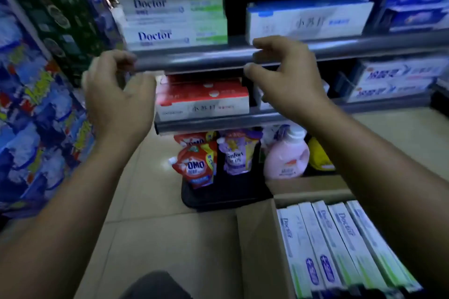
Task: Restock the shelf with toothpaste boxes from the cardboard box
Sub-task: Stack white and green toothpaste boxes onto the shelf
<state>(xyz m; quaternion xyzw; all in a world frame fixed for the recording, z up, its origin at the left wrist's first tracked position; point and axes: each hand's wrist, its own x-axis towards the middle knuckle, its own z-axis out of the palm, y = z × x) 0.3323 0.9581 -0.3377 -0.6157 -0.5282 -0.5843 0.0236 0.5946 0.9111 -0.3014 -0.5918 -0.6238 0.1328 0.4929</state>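
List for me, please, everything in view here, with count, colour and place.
shelved Doctor toothpaste boxes: two, white-green, upper shelf left
pale toothpaste box: one, white-blue, upper shelf middle
blue toothpaste boxes: two, blue, upper shelf right
red toothpaste boxes: stack, red-white, lower shelf
white toothpaste boxes: two, white-blue, lower shelf right
OMO pouches: two, red, bottom
Comfort pouch: one, purple, beside them
bottle: one, pink, bottom right
cardboard box: one, brown, floor right
boxed Doctor toothpaste boxes: about five, white-green, inside it
left hand, right hand: bare, at upper shelf rail
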